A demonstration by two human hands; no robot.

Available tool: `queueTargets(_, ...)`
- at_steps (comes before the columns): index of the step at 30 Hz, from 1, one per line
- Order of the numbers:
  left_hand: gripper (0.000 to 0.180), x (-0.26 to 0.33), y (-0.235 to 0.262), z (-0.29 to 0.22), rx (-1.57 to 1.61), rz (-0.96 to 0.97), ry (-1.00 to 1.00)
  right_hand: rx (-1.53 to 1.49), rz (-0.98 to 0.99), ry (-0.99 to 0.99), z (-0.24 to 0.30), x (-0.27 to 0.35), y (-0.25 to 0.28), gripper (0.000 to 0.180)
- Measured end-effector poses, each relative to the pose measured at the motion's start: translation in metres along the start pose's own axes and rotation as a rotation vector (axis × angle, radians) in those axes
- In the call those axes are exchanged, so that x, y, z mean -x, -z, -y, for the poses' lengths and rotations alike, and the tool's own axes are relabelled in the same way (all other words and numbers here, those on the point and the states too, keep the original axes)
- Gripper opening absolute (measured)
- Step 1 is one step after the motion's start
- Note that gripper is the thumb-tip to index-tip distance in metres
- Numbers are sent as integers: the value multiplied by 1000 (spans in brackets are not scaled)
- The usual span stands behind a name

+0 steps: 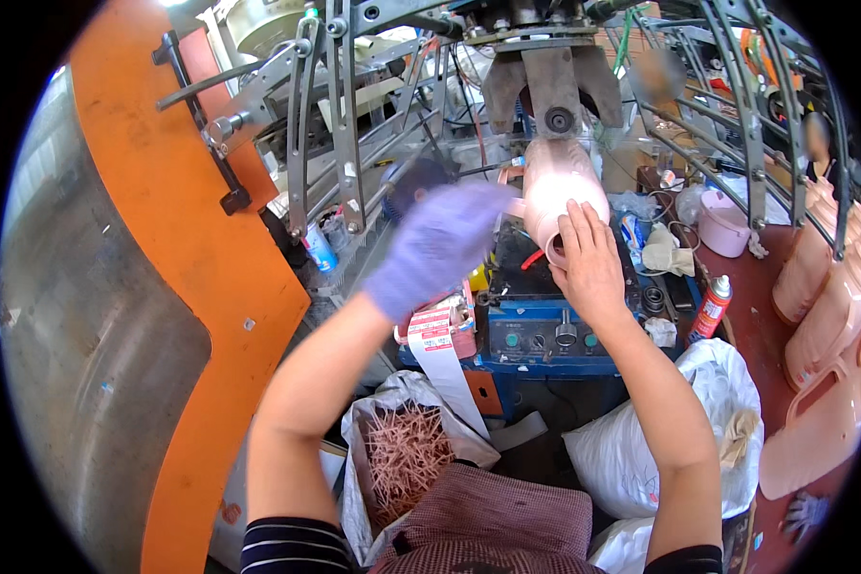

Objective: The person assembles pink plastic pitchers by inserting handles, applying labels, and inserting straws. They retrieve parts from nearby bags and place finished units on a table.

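A pale pink plastic bottle [557, 187] hangs neck-down under the dark metal clamp [550, 91] of a machine. My right hand [588, 263], bare, cups the bottle's lower part near its neck. My left hand [440, 244] wears a purple glove and reaches to the bottle's left side at its handle; motion blur hides whether its fingers grip anything. Below both hands stands a blue control box [545, 330] with knobs.
A big orange and grey machine guard [187, 287] fills the left. A bag of thin pink plastic scraps [407, 459] and white sacks [660, 440] sit by my lap. Finished pink bottles [827, 316] are stacked at right, beside a spray can [710, 308] and a pink tub [722, 225].
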State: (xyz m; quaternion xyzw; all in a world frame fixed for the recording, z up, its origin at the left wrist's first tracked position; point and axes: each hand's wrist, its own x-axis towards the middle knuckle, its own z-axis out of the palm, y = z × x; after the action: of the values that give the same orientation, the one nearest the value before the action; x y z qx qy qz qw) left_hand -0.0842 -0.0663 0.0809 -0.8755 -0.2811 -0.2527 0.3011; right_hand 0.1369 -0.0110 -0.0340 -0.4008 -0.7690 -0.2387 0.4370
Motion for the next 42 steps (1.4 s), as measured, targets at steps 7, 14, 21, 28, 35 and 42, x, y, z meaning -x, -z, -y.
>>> queueTargets(7, 64, 40, 201, 188, -782, -181, 414, 55, 88, -21, -3, -1, -2, 48)
queueTargets(14, 37, 75, 248, 361, -782, 357, 868, -23, -89, 29, 4, 1, -7, 50)
queueTargets(21, 48, 58, 235, 308, -967, 408, 1012, -28, -178, 7, 10, 1, -2, 40)
queueTargets(28, 43, 53, 216, 294, -951, 395, 1087, -19, -144, -10, 7, 4, -4, 40)
queueTargets(35, 38, 79, 220, 323, -1016, 311, 975, -53, -141, -19, 8, 5, -5, 41)
queueTargets(42, 40, 85, 214, 333, -942, 233, 1013, -30, -136, -21, 7, 5, -3, 40)
